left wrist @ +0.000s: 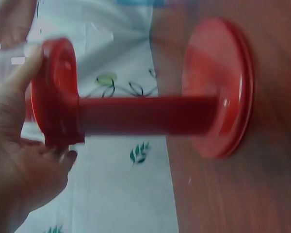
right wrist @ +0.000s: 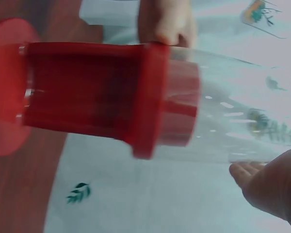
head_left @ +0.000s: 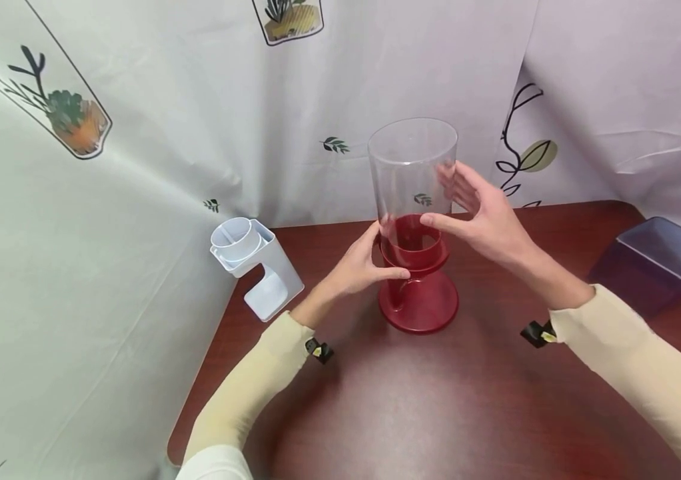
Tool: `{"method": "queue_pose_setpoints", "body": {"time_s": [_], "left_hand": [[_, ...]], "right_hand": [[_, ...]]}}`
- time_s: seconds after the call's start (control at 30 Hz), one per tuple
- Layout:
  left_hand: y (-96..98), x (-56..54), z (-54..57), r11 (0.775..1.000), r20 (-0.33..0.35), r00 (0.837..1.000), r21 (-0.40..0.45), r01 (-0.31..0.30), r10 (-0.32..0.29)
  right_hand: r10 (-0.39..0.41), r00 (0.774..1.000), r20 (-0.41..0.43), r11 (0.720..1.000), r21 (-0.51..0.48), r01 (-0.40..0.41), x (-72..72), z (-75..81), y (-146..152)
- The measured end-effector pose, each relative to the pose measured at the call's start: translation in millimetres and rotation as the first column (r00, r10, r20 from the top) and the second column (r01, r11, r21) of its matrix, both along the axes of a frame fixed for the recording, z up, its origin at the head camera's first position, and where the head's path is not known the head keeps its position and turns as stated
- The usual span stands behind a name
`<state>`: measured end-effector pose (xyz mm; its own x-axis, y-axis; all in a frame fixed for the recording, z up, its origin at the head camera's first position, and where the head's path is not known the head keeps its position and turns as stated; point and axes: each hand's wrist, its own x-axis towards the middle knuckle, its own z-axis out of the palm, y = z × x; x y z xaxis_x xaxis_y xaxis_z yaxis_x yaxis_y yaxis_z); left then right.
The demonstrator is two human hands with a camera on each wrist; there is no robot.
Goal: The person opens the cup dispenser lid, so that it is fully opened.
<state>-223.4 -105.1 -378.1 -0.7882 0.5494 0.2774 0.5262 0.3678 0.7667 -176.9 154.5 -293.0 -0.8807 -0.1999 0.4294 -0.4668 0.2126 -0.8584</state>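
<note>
A red stand [head_left: 418, 307] with a round foot and a column stands on the table. A tall clear cylinder [head_left: 412, 147], open at the top, is around the red inner ring above the stand's collar [left wrist: 56, 92]. My left hand [head_left: 355, 267] grips the collar from the left, thumb across its front. My right hand [head_left: 490, 217] is spread around the cylinder's right side, thumb in front and fingers behind, seen partly through the clear wall. In the right wrist view, fingertips [right wrist: 240, 172] lie along the cylinder's side; how firmly they press cannot be told.
To the left, a white holder [head_left: 280, 267] with a round cup in its top stands near the table's edge. A bluish see-through bin [head_left: 646, 267] is at the right. A patterned white sheet [head_left: 316, 100] hangs behind the dark red table [head_left: 436, 407].
</note>
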Motion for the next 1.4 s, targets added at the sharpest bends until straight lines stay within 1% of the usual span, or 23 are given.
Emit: {"method": "queue_pose_setpoints", "body": {"time_s": [0.07, 0.17, 0.27, 0.4, 0.53, 0.63, 0.77, 0.87, 0.97, 1.07, 1.13, 1.2, 1.27, 1.33, 1.4], "left_hand": [[-2.5, -8.9, 1.3, 0.998, 0.012, 0.999, -0.028, 0.051, -0.051], [-5.4, -20.0, 3.6, 0.991, 0.060, 0.991, -0.041, 0.124, -0.121], [-8.2, -28.6, 6.3, 0.983, 0.098, 0.981, -0.057, 0.172, -0.166], [-11.8, -35.1, 7.4, 0.978, 0.130, 0.973, -0.070, 0.198, -0.188], [-12.3, -38.1, 4.7, 0.975, 0.153, 0.965, -0.019, 0.220, -0.215], [-11.5, -38.4, 1.4, 0.974, 0.142, 0.964, 0.021, 0.224, -0.224], [-9.5, -34.4, -2.1, 0.976, 0.121, 0.970, 0.063, 0.207, -0.213], [-6.8, -28.2, -3.6, 0.982, 0.107, 0.978, 0.081, 0.173, -0.181], [-2.5, -20.6, -5.4, 0.990, 0.085, 0.988, 0.080, 0.119, -0.125], [2.3, -11.3, -7.2, 0.997, 0.053, 0.998, 0.059, 0.043, -0.046], [5.9, -4.6, -7.9, 0.999, 0.024, 1.000, 0.038, -0.016, 0.015], [9.5, 3.3, -8.0, 0.996, -0.002, 0.996, 0.009, -0.087, 0.087], [13.9, 10.5, -8.4, 0.989, -0.020, 0.989, -0.009, -0.147, 0.147], [18.7, 17.0, -9.2, 0.981, -0.022, 0.981, -0.016, -0.194, 0.194], [23.8, 22.4, -10.0, 0.973, -0.022, 0.972, -0.013, -0.232, 0.232]], "right_hand": [[-0.011, 1.000, -0.006, 1.000, -0.003, 0.011, -1.0, 7.7, -3.1], [-0.036, 0.999, -0.011, 0.999, -0.002, 0.036, -2.1, 16.9, -7.6], [-0.063, 0.998, -0.013, 0.998, -0.001, 0.063, -2.6, 23.9, -11.8], [-0.091, 0.996, 0.000, 0.996, 0.001, 0.091, -2.9, 31.3, -16.1], [-0.117, 0.993, 0.018, 0.993, 0.008, 0.117, -3.6, 36.7, -20.3], [-0.125, 0.992, 0.016, 0.992, 0.005, 0.125, -4.5, 39.0, -22.4], [-0.103, 0.994, 0.023, 0.995, -0.007, 0.103, -5.9, 40.2, -21.2], [-0.062, 0.997, 0.040, 0.998, -0.015, 0.062, -7.9, 40.5, -17.2], [-0.003, 0.998, 0.055, 0.999, -0.035, 0.005, -11.5, 40.7, -11.5], [0.065, 0.996, 0.060, 0.996, -0.062, -0.062, -16.4, 40.6, -5.3], [0.116, 0.991, 0.060, 0.991, -0.075, -0.112, -20.6, 39.9, -1.3], [0.162, 0.985, 0.060, 0.984, -0.084, -0.157, -24.1, 39.1, 2.9], [0.205, 0.977, 0.053, 0.976, -0.085, -0.200, -28.1, 38.0, 7.6], [0.246, 0.968, 0.045, 0.966, -0.090, -0.242, -31.7, 37.2, 12.0], [0.295, 0.955, 0.039, 0.951, -0.112, -0.289, -35.8, 36.4, 16.0]]}}
